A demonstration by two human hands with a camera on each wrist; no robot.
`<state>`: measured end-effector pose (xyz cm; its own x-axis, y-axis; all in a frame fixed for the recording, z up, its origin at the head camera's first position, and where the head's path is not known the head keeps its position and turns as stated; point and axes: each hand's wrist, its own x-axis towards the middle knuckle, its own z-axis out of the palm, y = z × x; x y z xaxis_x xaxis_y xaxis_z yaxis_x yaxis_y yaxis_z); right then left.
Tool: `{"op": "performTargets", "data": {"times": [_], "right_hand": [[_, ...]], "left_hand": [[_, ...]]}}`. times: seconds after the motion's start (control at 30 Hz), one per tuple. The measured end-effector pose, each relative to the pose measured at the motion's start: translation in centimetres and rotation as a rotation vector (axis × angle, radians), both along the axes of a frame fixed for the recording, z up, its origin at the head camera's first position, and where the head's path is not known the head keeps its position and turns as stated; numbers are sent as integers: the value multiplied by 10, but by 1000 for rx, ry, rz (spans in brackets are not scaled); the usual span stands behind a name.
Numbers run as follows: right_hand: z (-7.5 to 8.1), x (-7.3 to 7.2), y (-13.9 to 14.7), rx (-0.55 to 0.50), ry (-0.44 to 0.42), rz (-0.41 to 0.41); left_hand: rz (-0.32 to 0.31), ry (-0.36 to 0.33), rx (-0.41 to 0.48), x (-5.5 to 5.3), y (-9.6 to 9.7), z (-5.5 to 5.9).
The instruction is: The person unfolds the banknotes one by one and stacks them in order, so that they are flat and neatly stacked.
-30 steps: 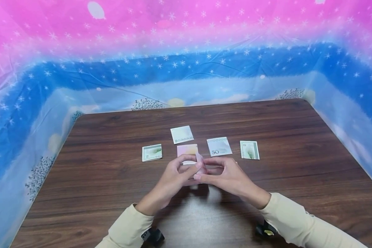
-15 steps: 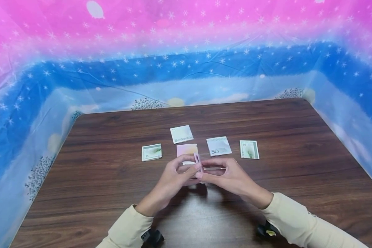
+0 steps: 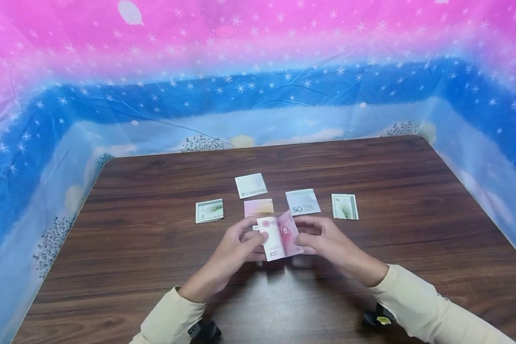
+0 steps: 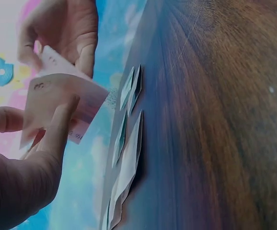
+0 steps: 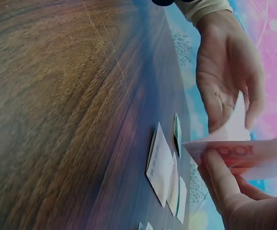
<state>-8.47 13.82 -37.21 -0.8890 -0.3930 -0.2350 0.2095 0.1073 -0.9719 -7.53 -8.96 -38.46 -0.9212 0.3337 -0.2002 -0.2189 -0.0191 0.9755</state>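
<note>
Between both hands, above the table, is a pink banknote (image 3: 272, 239) marked 100, partly unfolded along a middle crease. My left hand (image 3: 240, 244) pinches its left half, thumb on the near face and fingers behind. The right half is pinched by my right hand (image 3: 328, 241). In the left wrist view the banknote (image 4: 57, 103) shows its back, with left fingers against it. Just beyond the hands lies a pink-and-yellow folded note (image 3: 258, 207), and the banknote and left hand partly cover another small piece (image 3: 255, 228).
Folded notes lie on the brown wooden table (image 3: 155, 267): a green one (image 3: 209, 210) at left, a pale one (image 3: 251, 186) at back, one marked 50 (image 3: 303, 202), and another green one (image 3: 345, 207) at right. A patterned cloth (image 3: 258, 86) hangs around the table.
The pink banknote, seen folded and nearly edge-on before, is now spread so its inner faces show. My hands have moved slightly apart. The notes on the table have stayed in place.
</note>
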Motion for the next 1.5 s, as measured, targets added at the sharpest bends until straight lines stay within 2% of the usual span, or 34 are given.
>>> {"op": "performTargets", "data": {"times": [0.17, 0.3, 0.4, 0.63, 0.83, 0.97, 1.13, 1.23, 1.33, 1.4, 1.5], "right_hand": [[0, 0, 4, -8, -17, -37], [-2, 0, 8, 53, 42, -54], [-3, 0, 11, 90, 67, -60], [-8, 0, 15, 74, 26, -61], [-12, 1, 19, 116, 36, -50], [-15, 2, 23, 168, 82, 0], [-20, 4, 26, 217, 156, 51], [-23, 4, 26, 274, 245, 101], [-26, 4, 27, 376, 361, 147], [-27, 5, 27, 450, 430, 163], [-27, 7, 26, 529, 481, 164]], "left_hand": [[46, 11, -76, 3, -4, 1], [71, 18, -110, 6, -9, 0], [71, 21, -114, 6, -11, -1], [50, 11, -61, 7, -14, -1], [33, 16, -107, 8, -18, -2], [6, 24, -185, 9, -20, -3], [-10, 73, -275, 11, -22, -3], [-38, 89, -293, 12, -24, -4], [-86, 112, -334, 13, -25, -7], [-113, 140, -391, 13, -26, -8], [-152, 174, -481, 14, -26, -8]]}}
